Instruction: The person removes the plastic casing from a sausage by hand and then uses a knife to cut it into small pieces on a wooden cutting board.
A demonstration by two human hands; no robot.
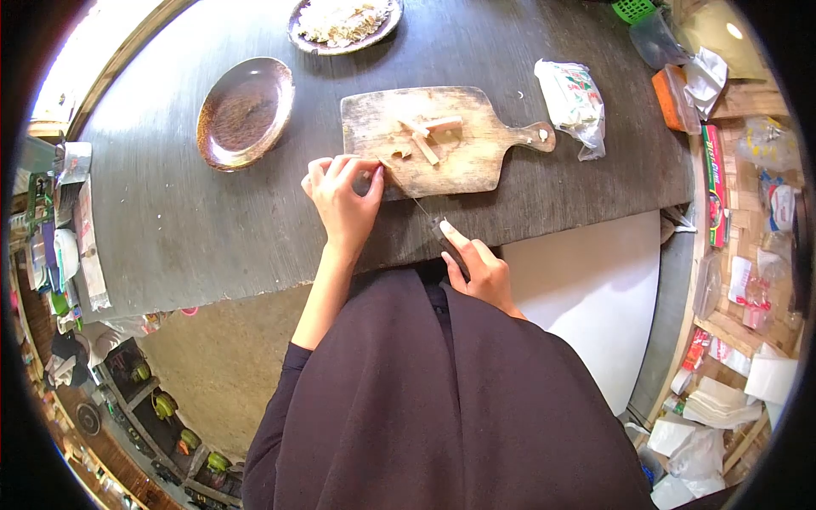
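Note:
A wooden cutting board lies on the dark table, its handle to the right. Pale pinkish-brown sticks rest crosswise near its middle, with a small brownish scrap beside them. At the board's lower left edge, my left hand has thumb and fingertips pinched together; whatever is between them is too small or hidden to name. My right hand grips the dark handle of a knife, index finger stretched along it. The thin blade points up and left toward the board's near edge, close to my left fingers.
A brown oval plate sits left of the board. Behind it stands a plate of pale slices. A white plastic packet lies right of the board handle. Along the right wall are an orange container and several bags.

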